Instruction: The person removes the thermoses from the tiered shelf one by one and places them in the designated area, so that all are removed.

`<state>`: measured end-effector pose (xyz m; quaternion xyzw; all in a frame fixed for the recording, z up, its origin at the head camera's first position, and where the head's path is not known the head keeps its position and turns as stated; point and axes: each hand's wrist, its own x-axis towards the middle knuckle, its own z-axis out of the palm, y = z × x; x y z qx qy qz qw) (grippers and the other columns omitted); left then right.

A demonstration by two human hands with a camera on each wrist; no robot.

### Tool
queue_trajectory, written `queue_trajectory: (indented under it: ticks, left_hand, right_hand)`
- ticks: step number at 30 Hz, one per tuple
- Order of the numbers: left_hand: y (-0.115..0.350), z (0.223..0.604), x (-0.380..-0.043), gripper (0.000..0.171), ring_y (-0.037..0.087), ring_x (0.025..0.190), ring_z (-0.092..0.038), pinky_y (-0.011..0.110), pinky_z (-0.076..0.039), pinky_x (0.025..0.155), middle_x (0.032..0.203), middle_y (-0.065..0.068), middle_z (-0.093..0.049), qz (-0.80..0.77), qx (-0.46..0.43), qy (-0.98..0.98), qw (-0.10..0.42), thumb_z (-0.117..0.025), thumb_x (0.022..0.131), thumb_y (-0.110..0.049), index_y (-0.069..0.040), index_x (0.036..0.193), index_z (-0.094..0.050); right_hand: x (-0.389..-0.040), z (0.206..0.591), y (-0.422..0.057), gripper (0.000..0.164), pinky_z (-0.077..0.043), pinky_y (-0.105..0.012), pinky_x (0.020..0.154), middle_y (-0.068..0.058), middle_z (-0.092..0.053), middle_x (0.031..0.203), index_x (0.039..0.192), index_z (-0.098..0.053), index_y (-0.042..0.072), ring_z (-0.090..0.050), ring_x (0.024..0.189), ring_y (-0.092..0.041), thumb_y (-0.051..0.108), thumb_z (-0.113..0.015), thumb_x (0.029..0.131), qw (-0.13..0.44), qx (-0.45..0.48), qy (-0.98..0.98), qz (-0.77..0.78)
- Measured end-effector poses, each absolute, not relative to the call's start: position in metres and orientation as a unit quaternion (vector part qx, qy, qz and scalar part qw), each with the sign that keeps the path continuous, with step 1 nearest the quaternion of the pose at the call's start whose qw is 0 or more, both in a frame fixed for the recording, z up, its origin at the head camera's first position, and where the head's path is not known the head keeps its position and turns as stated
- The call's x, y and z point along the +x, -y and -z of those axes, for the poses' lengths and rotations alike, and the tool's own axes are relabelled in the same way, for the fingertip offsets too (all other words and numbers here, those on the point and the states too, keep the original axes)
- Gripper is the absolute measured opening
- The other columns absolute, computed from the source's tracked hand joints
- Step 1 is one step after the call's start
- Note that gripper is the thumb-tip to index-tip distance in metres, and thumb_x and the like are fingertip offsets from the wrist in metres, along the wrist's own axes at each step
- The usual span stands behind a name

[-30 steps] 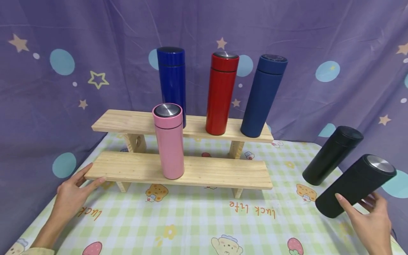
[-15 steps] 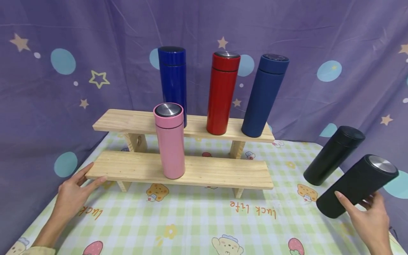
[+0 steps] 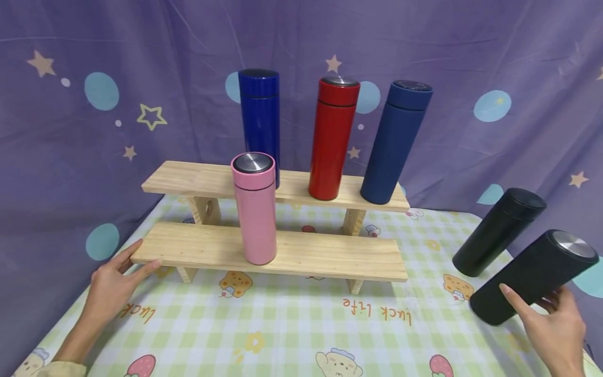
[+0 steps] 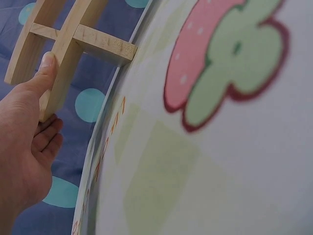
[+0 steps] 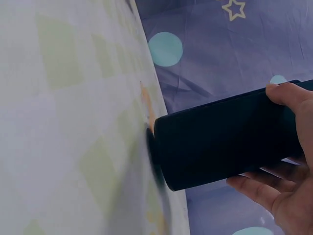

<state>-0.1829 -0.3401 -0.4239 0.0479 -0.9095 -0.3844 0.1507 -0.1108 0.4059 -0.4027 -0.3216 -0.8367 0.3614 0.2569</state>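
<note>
My left hand [image 3: 110, 285] grips the left end of the lower board of a two-tier wooden shelf [image 3: 330, 256]. In the left wrist view the thumb lies on one face of the board and the fingers reach behind it. On the far right my right hand [image 3: 556, 327] holds a black thermos bottle with a silver-topped lid [image 3: 527, 277], thumb on one side and fingers on the other. Its base is close to the cloth; I cannot tell whether it touches. Just behind it stands an all-black thermos [image 3: 497, 233]. A pink thermos [image 3: 256, 220] stands on the lower board.
Along the upper board stand a glossy blue thermos [image 3: 260, 120], a red thermos [image 3: 333, 141] and a matte navy thermos [image 3: 395, 144]. A checked tablecloth [image 3: 292, 319] covers the table. Behind it hangs a purple curtain [image 3: 188, 78] with stars and dots.
The whole head view has shifted slightly, so everything sits a little further right. Both hands keep their holds, and the bottles stay in their places.
</note>
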Motion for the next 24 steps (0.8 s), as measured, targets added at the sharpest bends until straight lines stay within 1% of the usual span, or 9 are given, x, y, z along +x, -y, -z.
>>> queue_trajectory:
  ticks: [1, 4, 6, 9, 12, 13, 16, 18, 24]
  left_hand:
    - [0.34, 0.424, -0.183, 0.083, 0.06, 0.125, -0.05, 0.016, -0.05, 0.079, 0.141, 0.035, -0.05, 0.385, 0.048, 0.909, 0.15, -0.077, 0.095, -0.041, -0.008, 0.161, -0.038]
    - [0.339, 0.423, -0.184, 0.083, 0.059, 0.126, -0.05, 0.047, -0.053, 0.092, 0.141, 0.035, -0.049, 0.383, 0.048, 0.91, 0.149, -0.077, 0.096, -0.04, -0.009, 0.161, -0.037]
    - [0.339, 0.423, -0.184, 0.083, 0.06, 0.126, -0.049, 0.058, -0.049, 0.096, 0.141, 0.035, -0.049, 0.386, 0.047, 0.909, 0.149, -0.077, 0.096, -0.04, -0.008, 0.161, -0.036]
    - [0.34, 0.423, -0.183, 0.083, 0.06, 0.126, -0.049, 0.057, -0.049, 0.096, 0.142, 0.035, -0.049, 0.386, 0.048, 0.909, 0.149, -0.077, 0.096, -0.04, -0.008, 0.161, -0.036]
    - [0.34, 0.423, -0.183, 0.083, 0.059, 0.126, -0.049, 0.032, -0.053, 0.092, 0.141, 0.035, -0.049, 0.384, 0.051, 0.91, 0.149, -0.077, 0.096, -0.04, -0.009, 0.161, -0.037]
    - [0.34, 0.424, -0.183, 0.083, 0.059, 0.126, -0.049, 0.02, -0.051, 0.087, 0.141, 0.034, -0.049, 0.384, 0.051, 0.91, 0.15, -0.077, 0.095, -0.041, -0.009, 0.161, -0.037]
    - [0.34, 0.424, -0.183, 0.083, 0.059, 0.126, -0.049, 0.006, -0.041, 0.077, 0.141, 0.035, -0.049, 0.387, 0.048, 0.908, 0.151, -0.078, 0.095, -0.041, -0.009, 0.161, -0.037]
    - [0.34, 0.424, -0.183, 0.084, 0.06, 0.126, -0.049, 0.002, -0.034, 0.071, 0.141, 0.036, -0.049, 0.39, 0.044, 0.907, 0.153, -0.078, 0.095, -0.04, -0.008, 0.161, -0.037]
    - [0.339, 0.425, -0.184, 0.084, 0.061, 0.126, -0.048, -0.001, -0.032, 0.069, 0.142, 0.039, -0.047, 0.396, 0.038, 0.904, 0.156, -0.078, 0.096, -0.038, -0.006, 0.161, -0.036]
  right_hand:
    - [-0.11, 0.402, -0.405, 0.069, -0.038, -0.024, 0.097, 0.001, -0.055, 0.121, 0.14, -0.051, 0.013, -0.037, 0.087, 0.014, 0.039, -0.085, 0.087, 0.259, -0.322, 0.835, -0.364]
    - [-0.11, 0.397, -0.402, 0.065, -0.038, -0.021, 0.1, 0.01, -0.053, 0.115, 0.138, -0.052, 0.017, -0.036, 0.085, 0.016, 0.038, -0.086, 0.086, 0.268, -0.317, 0.832, -0.369]
    - [-0.11, 0.392, -0.4, 0.068, -0.038, -0.021, 0.102, 0.007, -0.054, 0.117, 0.14, -0.051, 0.014, -0.036, 0.086, 0.016, 0.037, -0.085, 0.086, 0.272, -0.305, 0.835, -0.368]
    - [-0.11, 0.386, -0.394, 0.07, -0.037, -0.019, 0.101, 0.007, -0.053, 0.116, 0.14, -0.052, 0.011, -0.036, 0.085, 0.016, 0.035, -0.086, 0.085, 0.274, -0.296, 0.84, -0.363]
    - [-0.109, 0.38, -0.388, 0.071, -0.038, -0.02, 0.104, 0.007, -0.053, 0.115, 0.141, -0.052, 0.01, -0.036, 0.086, 0.017, 0.034, -0.087, 0.085, 0.281, -0.278, 0.846, -0.358]
    - [-0.109, 0.378, -0.386, 0.069, -0.038, -0.02, 0.105, 0.01, -0.052, 0.114, 0.141, -0.053, 0.011, -0.037, 0.087, 0.017, 0.033, -0.088, 0.085, 0.284, -0.273, 0.846, -0.359]
    - [-0.108, 0.372, -0.379, 0.07, -0.037, -0.018, 0.105, 0.012, -0.051, 0.114, 0.142, -0.052, 0.013, -0.039, 0.089, 0.017, 0.031, -0.088, 0.085, 0.29, -0.247, 0.853, -0.356]
    - [-0.108, 0.367, -0.374, 0.072, -0.037, -0.015, 0.104, 0.014, -0.051, 0.114, 0.144, -0.051, 0.013, -0.04, 0.09, 0.018, 0.03, -0.088, 0.085, 0.293, -0.232, 0.858, -0.354]
    - [-0.106, 0.352, -0.358, 0.076, -0.038, -0.007, 0.09, 0.019, -0.051, 0.112, 0.147, -0.051, 0.012, -0.044, 0.09, 0.019, 0.028, -0.09, 0.084, 0.295, -0.193, 0.865, -0.358]
